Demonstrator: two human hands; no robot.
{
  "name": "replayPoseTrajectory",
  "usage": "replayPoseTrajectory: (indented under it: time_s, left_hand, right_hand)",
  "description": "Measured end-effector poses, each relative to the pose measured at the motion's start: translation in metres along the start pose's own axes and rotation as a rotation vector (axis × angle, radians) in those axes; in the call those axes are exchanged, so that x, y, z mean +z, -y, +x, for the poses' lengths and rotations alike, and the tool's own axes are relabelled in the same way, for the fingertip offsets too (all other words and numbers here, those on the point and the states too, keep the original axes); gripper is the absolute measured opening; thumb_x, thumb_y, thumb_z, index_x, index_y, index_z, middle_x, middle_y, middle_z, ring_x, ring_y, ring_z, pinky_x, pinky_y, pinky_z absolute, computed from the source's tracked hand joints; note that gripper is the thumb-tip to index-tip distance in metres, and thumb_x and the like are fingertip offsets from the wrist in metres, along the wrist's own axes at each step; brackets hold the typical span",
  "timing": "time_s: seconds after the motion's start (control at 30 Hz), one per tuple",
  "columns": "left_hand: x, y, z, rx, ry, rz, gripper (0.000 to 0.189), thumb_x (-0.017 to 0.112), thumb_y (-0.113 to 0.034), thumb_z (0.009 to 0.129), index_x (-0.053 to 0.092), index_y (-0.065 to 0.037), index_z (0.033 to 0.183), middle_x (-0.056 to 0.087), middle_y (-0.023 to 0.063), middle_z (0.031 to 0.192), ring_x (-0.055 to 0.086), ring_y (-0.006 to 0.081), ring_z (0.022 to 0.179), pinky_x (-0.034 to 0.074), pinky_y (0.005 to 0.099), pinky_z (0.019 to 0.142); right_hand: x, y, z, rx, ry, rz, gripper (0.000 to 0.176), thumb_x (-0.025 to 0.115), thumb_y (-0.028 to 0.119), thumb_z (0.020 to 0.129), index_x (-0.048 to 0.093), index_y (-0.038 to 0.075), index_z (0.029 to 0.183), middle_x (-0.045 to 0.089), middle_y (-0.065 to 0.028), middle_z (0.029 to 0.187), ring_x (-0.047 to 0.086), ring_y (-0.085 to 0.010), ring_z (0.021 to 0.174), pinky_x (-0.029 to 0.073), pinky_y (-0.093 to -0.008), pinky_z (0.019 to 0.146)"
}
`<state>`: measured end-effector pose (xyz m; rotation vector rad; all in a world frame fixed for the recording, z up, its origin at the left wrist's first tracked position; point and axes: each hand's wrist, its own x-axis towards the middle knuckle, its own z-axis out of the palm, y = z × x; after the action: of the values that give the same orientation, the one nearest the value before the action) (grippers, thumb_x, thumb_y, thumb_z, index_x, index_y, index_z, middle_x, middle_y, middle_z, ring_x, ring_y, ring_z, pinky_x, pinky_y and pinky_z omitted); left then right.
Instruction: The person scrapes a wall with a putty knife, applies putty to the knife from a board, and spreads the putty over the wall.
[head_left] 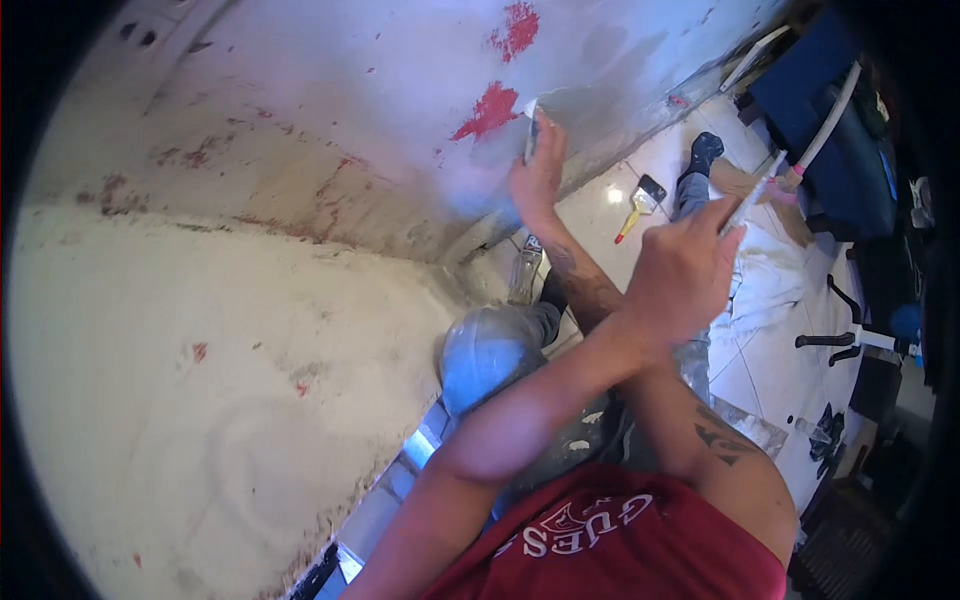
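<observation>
A dark-bristled paintbrush with a yellow, red-tipped handle [636,212] lies on the glossy white tiled floor [610,195], well apart from both hands. A clear glass bottle [524,272] is near the wall's foot, beside the person's bent knee in blue-grey, stained trousers [490,355]. Beyond the left hand [690,265] lies crumpled white cloth [768,285]; farther right are dark blue furniture [815,90] and a black-legged stand [835,340]. The left forearm crosses over the right one, hiding part of it.

The smooth, whitish wall [400,80] carries ragged red patches [490,112], and a damp-looking grey area spreads beside the right hand [540,170]. At lower left, a cream, matte surface [180,340] has dark, flaking edges and small red specks.

The right hand's fingers are closed around a small flat scraper with a pale edge [531,135], which is up at the wall next to the lower red patch; whether its edge touches the wall cannot be told. The left hand grips a thin, straight, light-coloured flat tool [752,195], seen nearly edge-on, held out over the floor side, away from the wall.
</observation>
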<state>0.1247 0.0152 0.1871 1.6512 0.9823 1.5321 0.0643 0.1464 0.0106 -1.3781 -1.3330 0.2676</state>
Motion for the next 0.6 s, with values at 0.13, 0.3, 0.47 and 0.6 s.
replayPoseTrajectory:
  time_s: [0.13, 0.3, 0.47, 0.6]
  left_hand:
    - [-0.004, -0.005, 0.0, 0.007, 0.091, -0.045, 0.023, 0.057, -0.008, 0.084, 0.051, 0.002, 0.104, 0.06, 0.0217, 0.077, 0.06, 0.0359, 0.066, 0.046, 0.0429, 0.057]
    - [0.001, -0.001, -0.002, -0.119, 0.083, -0.088, 0.025, 0.059, -0.011, 0.084, 0.056, 0.004, 0.103, 0.059, 0.0205, 0.069, 0.061, 0.0339, 0.059, 0.047, 0.0394, 0.054]
    - [0.007, -0.003, -0.01, -0.1, 0.055, -0.204, 0.024, 0.058, -0.009, 0.084, 0.054, 0.006, 0.102, 0.059, 0.0195, 0.068, 0.06, 0.0337, 0.058, 0.046, 0.04, 0.054]
    - [0.009, -0.005, -0.012, -0.14, 0.125, -0.237, 0.023, 0.057, -0.009, 0.084, 0.054, 0.006, 0.101, 0.059, 0.0194, 0.067, 0.059, 0.0343, 0.057, 0.045, 0.0409, 0.053]
  right_hand:
    - [0.032, 0.029, -0.04, -0.027, 0.06, -0.052, 0.06, 0.06, 0.001, 0.07, 0.04, 0.001, 0.127, 0.04, -0.0206, 0.118, 0.041, -0.0388, 0.109, 0.033, -0.0449, 0.094]
    - [0.009, 0.019, -0.092, -0.25, 0.435, 0.099, 0.057, 0.058, 0.002, 0.071, 0.04, -0.002, 0.125, 0.041, -0.0205, 0.119, 0.042, -0.0377, 0.11, 0.032, -0.0464, 0.095]
    - [-0.013, -0.031, -0.047, 0.066, 0.049, 0.256, 0.061, 0.047, -0.007, 0.066, 0.039, 0.0, 0.126, 0.041, -0.02, 0.114, 0.04, -0.0344, 0.109, 0.033, -0.0421, 0.093]
    - [-0.002, -0.037, 0.012, 0.004, -0.087, 0.155, 0.062, 0.052, -0.006, 0.068, 0.039, 0.002, 0.128, 0.042, -0.017, 0.114, 0.045, -0.0285, 0.109, 0.034, -0.0375, 0.097]
